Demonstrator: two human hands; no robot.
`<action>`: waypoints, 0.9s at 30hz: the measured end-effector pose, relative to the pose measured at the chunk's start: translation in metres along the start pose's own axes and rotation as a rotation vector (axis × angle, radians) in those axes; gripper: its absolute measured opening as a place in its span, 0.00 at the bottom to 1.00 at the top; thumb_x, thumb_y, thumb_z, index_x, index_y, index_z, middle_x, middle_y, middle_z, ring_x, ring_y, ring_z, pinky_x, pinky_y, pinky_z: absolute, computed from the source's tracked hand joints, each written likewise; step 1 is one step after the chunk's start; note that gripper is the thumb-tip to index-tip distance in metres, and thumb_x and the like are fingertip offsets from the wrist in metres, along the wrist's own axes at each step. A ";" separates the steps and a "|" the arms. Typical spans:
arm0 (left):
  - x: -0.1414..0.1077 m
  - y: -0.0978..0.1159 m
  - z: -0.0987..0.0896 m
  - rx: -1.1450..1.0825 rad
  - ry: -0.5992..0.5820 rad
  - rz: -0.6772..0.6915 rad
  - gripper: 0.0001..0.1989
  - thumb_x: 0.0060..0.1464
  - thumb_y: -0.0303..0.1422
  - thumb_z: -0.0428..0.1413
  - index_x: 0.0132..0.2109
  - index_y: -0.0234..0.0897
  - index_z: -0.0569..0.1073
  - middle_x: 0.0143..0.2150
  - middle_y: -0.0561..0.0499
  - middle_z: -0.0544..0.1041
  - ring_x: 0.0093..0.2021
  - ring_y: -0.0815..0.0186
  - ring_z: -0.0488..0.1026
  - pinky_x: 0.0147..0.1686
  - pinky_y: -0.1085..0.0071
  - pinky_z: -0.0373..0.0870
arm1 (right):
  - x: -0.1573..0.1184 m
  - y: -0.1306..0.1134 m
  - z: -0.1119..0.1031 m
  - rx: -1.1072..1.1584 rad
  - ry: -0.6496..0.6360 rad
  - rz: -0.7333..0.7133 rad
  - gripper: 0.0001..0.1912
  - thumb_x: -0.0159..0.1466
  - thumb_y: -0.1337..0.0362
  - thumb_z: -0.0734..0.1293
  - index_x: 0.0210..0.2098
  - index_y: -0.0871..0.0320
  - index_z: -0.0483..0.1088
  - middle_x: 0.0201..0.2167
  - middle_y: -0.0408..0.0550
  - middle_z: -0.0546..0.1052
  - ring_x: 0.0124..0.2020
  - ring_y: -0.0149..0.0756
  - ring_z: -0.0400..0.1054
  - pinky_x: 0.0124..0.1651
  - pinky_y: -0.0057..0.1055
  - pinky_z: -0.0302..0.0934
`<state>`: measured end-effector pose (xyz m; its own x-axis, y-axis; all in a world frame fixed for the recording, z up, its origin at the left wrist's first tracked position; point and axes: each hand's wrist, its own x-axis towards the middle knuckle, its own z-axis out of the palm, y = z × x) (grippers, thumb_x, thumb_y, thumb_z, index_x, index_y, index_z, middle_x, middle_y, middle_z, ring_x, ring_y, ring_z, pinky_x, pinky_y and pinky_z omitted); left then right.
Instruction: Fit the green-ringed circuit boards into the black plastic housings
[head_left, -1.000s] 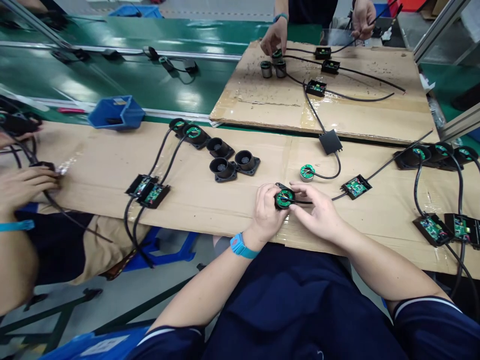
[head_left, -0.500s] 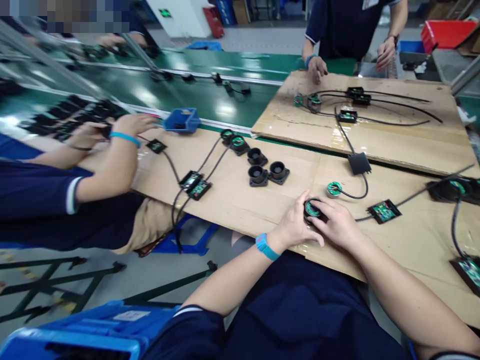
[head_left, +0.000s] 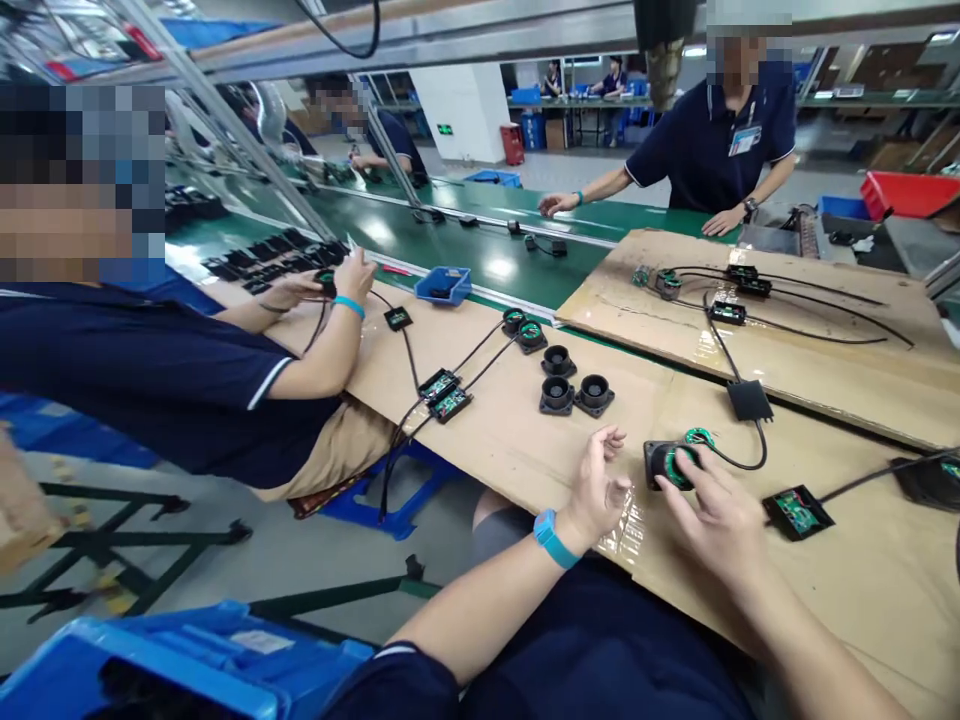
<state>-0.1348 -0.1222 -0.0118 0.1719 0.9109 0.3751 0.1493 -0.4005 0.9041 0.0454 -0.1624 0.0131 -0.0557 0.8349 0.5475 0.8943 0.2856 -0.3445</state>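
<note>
My left hand (head_left: 600,490) is raised over the cardboard edge, fingers apart and holding nothing. My right hand (head_left: 716,515) has its fingers on a black round housing (head_left: 660,464) with a green ring-shaped board inside, tilted on the cardboard. Just behind it lies a loose round green board (head_left: 699,438), whose cable runs to a black box (head_left: 750,400). Right of my right hand, an open black case (head_left: 799,512) shows a green circuit board. Three black round housings (head_left: 556,394) stand left of centre.
At left, a person (head_left: 330,350) works over the same cardboard (head_left: 495,440). Another person (head_left: 712,150) stands across the green conveyor (head_left: 487,250). A small blue tray (head_left: 442,286) and wired boards (head_left: 450,402) lie between; a blue crate (head_left: 150,660) sits lower left.
The view has tilted up. My left hand has come off the black housing and opened, while my right hand stays at it. The person across has stretched an arm over the conveyor.
</note>
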 end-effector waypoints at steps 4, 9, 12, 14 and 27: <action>0.000 -0.004 0.000 -0.011 -0.005 -0.022 0.43 0.58 0.65 0.42 0.64 0.34 0.58 0.53 0.36 0.70 0.41 0.59 0.71 0.44 0.58 0.71 | 0.001 -0.001 0.009 -0.013 -0.251 0.045 0.17 0.66 0.60 0.67 0.51 0.60 0.77 0.54 0.63 0.77 0.48 0.53 0.78 0.53 0.48 0.74; -0.002 -0.005 -0.001 0.017 -0.056 -0.063 0.34 0.63 0.57 0.48 0.63 0.34 0.60 0.49 0.39 0.72 0.35 0.64 0.69 0.40 0.63 0.71 | -0.001 0.006 -0.010 0.124 -0.274 0.135 0.28 0.61 0.56 0.74 0.58 0.61 0.72 0.57 0.65 0.75 0.59 0.56 0.70 0.60 0.52 0.68; -0.002 -0.004 0.001 0.061 -0.038 -0.105 0.27 0.64 0.49 0.52 0.60 0.34 0.63 0.45 0.44 0.73 0.33 0.67 0.69 0.38 0.66 0.71 | -0.003 0.012 -0.024 0.221 -0.274 0.173 0.27 0.60 0.56 0.75 0.56 0.60 0.73 0.55 0.62 0.76 0.58 0.54 0.72 0.59 0.50 0.69; 0.002 -0.001 0.003 0.114 -0.032 -0.126 0.21 0.64 0.44 0.54 0.56 0.34 0.68 0.42 0.46 0.73 0.32 0.68 0.69 0.36 0.69 0.71 | -0.002 0.014 -0.028 0.287 -0.305 0.195 0.25 0.60 0.57 0.75 0.54 0.60 0.73 0.52 0.60 0.78 0.54 0.51 0.74 0.56 0.47 0.71; 0.064 0.045 0.012 0.534 -0.586 -0.177 0.19 0.57 0.50 0.57 0.39 0.36 0.74 0.33 0.46 0.78 0.34 0.58 0.75 0.33 0.66 0.67 | 0.004 0.005 -0.037 0.246 -0.465 0.244 0.16 0.63 0.59 0.73 0.47 0.62 0.75 0.43 0.56 0.81 0.45 0.47 0.76 0.50 0.41 0.69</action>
<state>-0.1057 -0.0826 0.0503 0.5617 0.8247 -0.0663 0.6410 -0.3831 0.6650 0.0665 -0.1747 0.0421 -0.1001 0.9934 0.0568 0.7791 0.1138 -0.6165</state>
